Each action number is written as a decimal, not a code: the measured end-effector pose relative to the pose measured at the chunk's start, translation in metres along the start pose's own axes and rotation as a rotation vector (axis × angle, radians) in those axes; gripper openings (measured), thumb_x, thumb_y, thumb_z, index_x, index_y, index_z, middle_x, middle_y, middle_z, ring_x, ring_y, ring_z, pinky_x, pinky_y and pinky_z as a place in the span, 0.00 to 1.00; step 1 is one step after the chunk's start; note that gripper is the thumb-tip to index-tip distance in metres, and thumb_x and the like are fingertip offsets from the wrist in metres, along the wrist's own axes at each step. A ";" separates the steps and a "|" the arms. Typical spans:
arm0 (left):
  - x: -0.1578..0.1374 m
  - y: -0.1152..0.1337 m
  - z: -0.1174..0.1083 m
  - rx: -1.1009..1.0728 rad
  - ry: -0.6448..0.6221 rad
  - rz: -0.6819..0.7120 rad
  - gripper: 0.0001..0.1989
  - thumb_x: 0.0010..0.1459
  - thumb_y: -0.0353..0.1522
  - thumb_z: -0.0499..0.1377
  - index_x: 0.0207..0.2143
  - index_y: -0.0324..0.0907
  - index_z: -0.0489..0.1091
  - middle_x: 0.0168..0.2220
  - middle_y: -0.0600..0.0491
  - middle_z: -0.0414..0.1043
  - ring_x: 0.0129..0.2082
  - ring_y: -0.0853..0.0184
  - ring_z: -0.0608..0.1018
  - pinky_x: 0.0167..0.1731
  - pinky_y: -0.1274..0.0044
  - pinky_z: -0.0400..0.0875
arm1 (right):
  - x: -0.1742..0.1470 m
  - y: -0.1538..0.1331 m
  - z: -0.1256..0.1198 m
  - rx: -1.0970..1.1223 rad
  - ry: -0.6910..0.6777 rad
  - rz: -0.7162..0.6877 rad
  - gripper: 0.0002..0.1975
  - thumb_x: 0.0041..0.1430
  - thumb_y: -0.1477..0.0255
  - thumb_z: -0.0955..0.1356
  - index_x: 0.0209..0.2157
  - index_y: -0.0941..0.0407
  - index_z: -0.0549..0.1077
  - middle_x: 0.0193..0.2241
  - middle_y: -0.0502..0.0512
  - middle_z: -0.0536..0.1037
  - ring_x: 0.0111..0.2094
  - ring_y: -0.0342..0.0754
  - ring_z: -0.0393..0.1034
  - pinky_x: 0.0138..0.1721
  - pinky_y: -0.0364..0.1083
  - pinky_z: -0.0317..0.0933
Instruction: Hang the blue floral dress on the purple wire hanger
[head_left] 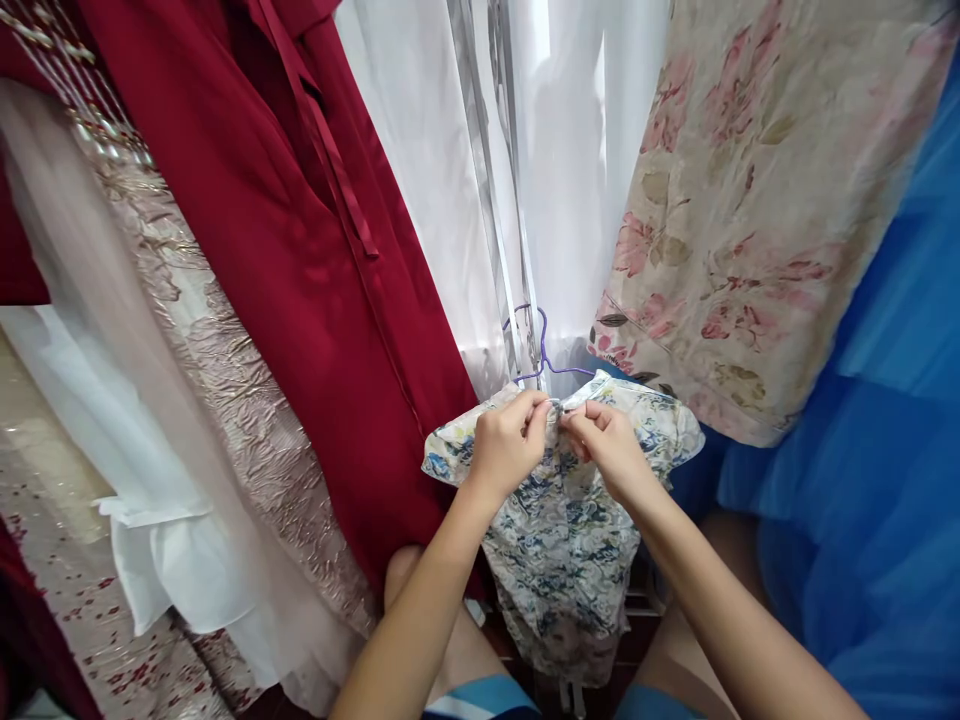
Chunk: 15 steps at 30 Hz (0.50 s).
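A small short-sleeved floral shirt [562, 560], white with blue and yellow print, hangs upright on a purple hanger [543, 345] in front of me. My left hand [511, 440] pinches the front of its collar from the left. From the right, my right hand [600, 440] pinches the other side of the same collar opening. Both sets of fingertips almost meet at the neckline. Whether a button or fastening sits between them is too small to make out.
A dark red garment [300, 250] hangs at left, beside a pinkish textured cloth [247, 400] and a white piece [180, 570]. Behind the shirt are a white curtain-like cloth [585, 150] and grey ribbons [487, 190]. A floral beige cloth [742, 220] and blue fabric [862, 500] hang at right.
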<state>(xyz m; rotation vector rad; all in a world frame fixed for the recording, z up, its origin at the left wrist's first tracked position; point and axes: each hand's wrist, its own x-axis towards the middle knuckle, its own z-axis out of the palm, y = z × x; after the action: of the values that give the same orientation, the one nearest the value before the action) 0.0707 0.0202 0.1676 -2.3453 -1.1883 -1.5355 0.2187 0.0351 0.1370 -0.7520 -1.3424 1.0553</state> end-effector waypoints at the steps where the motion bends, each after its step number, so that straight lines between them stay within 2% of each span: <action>1: 0.000 0.001 -0.001 -0.014 0.054 -0.014 0.11 0.66 0.35 0.55 0.36 0.39 0.74 0.24 0.56 0.69 0.21 0.72 0.69 0.26 0.81 0.62 | -0.002 0.005 0.002 -0.024 0.007 0.012 0.13 0.53 0.66 0.68 0.21 0.55 0.63 0.12 0.43 0.62 0.15 0.38 0.51 0.19 0.41 0.44; 5: -0.001 -0.010 -0.031 -0.136 0.343 -0.163 0.09 0.65 0.35 0.57 0.37 0.38 0.73 0.25 0.56 0.71 0.24 0.72 0.73 0.26 0.82 0.65 | -0.018 0.021 0.007 -0.104 -0.027 0.067 0.12 0.51 0.67 0.67 0.20 0.54 0.61 0.12 0.40 0.55 0.16 0.37 0.43 0.19 0.41 0.37; 8: -0.007 -0.046 -0.061 -0.260 0.527 -0.275 0.08 0.63 0.34 0.59 0.37 0.37 0.73 0.26 0.56 0.70 0.27 0.72 0.73 0.31 0.81 0.67 | -0.036 0.024 0.008 -0.121 -0.071 0.084 0.16 0.52 0.68 0.65 0.17 0.53 0.54 0.13 0.41 0.50 0.17 0.37 0.40 0.21 0.42 0.35; 10: -0.018 -0.075 -0.072 -0.482 0.666 -0.440 0.05 0.61 0.31 0.60 0.34 0.37 0.72 0.26 0.57 0.69 0.28 0.73 0.73 0.33 0.81 0.68 | -0.047 0.023 0.010 -0.134 -0.085 0.100 0.16 0.52 0.68 0.65 0.17 0.53 0.55 0.13 0.41 0.50 0.17 0.37 0.39 0.21 0.42 0.34; 12: -0.036 -0.100 -0.070 -0.753 0.806 -0.697 0.07 0.61 0.28 0.59 0.29 0.38 0.67 0.24 0.58 0.66 0.25 0.75 0.71 0.32 0.82 0.68 | -0.055 0.025 0.012 -0.131 -0.084 0.095 0.12 0.51 0.69 0.66 0.18 0.54 0.60 0.13 0.41 0.52 0.17 0.37 0.41 0.21 0.42 0.36; 13: -0.046 -0.110 -0.065 -0.833 0.836 -0.801 0.09 0.61 0.27 0.58 0.26 0.38 0.64 0.22 0.59 0.64 0.24 0.75 0.70 0.32 0.83 0.67 | -0.058 0.027 0.014 -0.127 -0.080 0.087 0.10 0.50 0.69 0.66 0.20 0.55 0.62 0.13 0.41 0.54 0.17 0.37 0.43 0.21 0.42 0.36; 15: -0.067 -0.120 -0.046 -0.907 0.813 -0.940 0.13 0.60 0.27 0.57 0.23 0.40 0.60 0.19 0.60 0.62 0.21 0.75 0.69 0.30 0.82 0.68 | -0.062 0.035 0.016 -0.112 -0.077 0.079 0.09 0.50 0.71 0.66 0.20 0.55 0.62 0.13 0.41 0.56 0.17 0.37 0.45 0.21 0.41 0.38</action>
<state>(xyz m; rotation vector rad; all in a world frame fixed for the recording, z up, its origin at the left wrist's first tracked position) -0.0536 0.0444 0.0977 -0.9144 -1.5775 -3.4019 0.2024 -0.0105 0.0822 -0.8612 -1.4572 1.0873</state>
